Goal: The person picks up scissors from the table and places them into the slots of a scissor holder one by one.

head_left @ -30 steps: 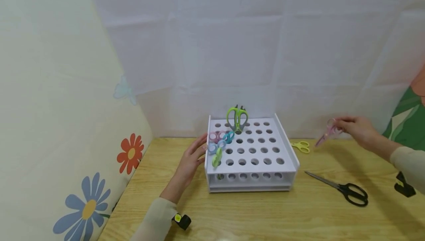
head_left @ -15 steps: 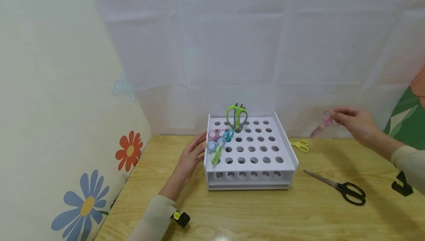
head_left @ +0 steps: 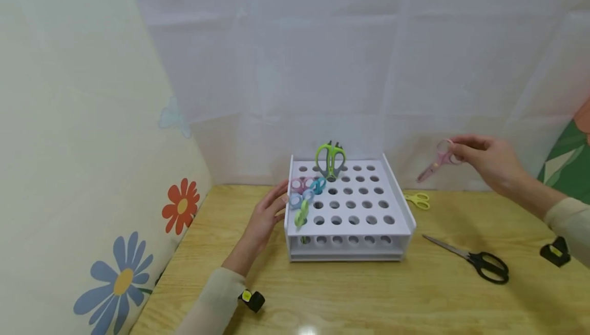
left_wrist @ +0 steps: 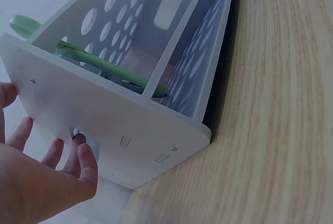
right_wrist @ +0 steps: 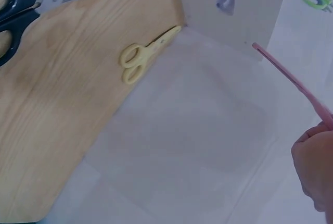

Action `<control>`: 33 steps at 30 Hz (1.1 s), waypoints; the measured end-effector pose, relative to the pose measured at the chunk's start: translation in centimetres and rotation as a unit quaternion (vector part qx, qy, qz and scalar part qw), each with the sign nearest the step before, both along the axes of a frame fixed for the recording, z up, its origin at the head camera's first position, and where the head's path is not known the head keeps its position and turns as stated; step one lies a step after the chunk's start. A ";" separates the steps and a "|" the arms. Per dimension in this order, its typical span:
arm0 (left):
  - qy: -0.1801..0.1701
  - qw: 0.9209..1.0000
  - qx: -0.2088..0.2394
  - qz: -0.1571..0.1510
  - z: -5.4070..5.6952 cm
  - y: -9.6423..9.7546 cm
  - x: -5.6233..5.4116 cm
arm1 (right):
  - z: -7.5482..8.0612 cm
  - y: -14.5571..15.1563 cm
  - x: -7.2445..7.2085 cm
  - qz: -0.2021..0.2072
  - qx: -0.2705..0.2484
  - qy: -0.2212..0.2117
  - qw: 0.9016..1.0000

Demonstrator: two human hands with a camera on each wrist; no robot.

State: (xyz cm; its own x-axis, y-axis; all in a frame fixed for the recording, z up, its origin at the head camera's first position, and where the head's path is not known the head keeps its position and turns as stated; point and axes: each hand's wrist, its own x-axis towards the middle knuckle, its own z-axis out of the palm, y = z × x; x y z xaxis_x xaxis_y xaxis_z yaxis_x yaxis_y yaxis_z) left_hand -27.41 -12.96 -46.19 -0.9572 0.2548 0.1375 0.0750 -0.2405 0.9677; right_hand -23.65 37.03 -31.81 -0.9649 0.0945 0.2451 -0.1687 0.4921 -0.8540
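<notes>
My right hand point(head_left: 495, 163) pinches pink scissors point(head_left: 435, 166) by a handle loop, raised above the table to the right of the white rack point(head_left: 364, 227). Their blades point down and left, toward the rack. In the right wrist view the pink scissors point(right_wrist: 291, 78) show edge-on. My left hand point(head_left: 265, 220) rests its fingers on the rack's left side panel; in the left wrist view one fingertip sits at the panel's slot. Pink, teal, light blue and green scissors point(head_left: 301, 213) stand in holes along the rack's left. Larger green-and-grey scissors point(head_left: 330, 161) stand upright farther back.
Yellow scissors point(head_left: 418, 201) lie on the wooden table point(head_left: 350, 294) just right of the rack. Black-handled scissors point(head_left: 488, 266) lie nearer, their blades toward the rack. A white sheet point(head_left: 322, 68) hangs close behind the rack. At the left is a flower-printed cloth point(head_left: 106, 161).
My right hand has lifted and drifted left with the pink scissors, closer to the rack. My left hand has kept its place at the rack's side.
</notes>
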 end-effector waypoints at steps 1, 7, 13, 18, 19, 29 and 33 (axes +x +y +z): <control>0.001 1.000 0.001 0.000 0.1 0.0 0.0 | 0.2 -0.3 0.0 0.004 0.003 0.001 1.000; 0.004 1.000 0.004 -0.007 0.4 0.1 0.3 | 1.6 -1.5 0.0 0.015 0.016 0.012 1.000; 0.003 1.000 0.004 -0.005 0.5 0.2 0.3 | 3.7 -2.6 0.2 0.037 -0.002 0.048 0.998; 0.001 1.000 0.002 0.003 0.5 0.1 0.3 | 5.0 -3.9 0.6 0.064 -0.019 0.046 0.997; 0.000 1.000 0.001 0.004 0.5 0.1 0.3 | 5.1 -4.1 0.6 0.073 -0.027 0.045 0.996; 0.000 1.000 -0.003 0.006 0.4 0.0 0.3 | 3.5 -7.0 -0.2 0.160 -0.210 0.048 0.963; 0.001 1.000 -0.003 0.007 0.5 0.0 0.4 | 3.0 -8.4 -0.2 0.151 -0.191 0.032 0.969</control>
State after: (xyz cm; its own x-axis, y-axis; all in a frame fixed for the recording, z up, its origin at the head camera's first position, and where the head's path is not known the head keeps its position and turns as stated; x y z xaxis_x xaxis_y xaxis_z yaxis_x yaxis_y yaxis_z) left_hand -27.03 -12.98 -45.69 -0.9603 0.2427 0.1377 0.0797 -0.2344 0.9689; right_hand -23.82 28.60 -28.86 -0.9467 -0.0933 0.3082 -0.3145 0.0622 -0.9472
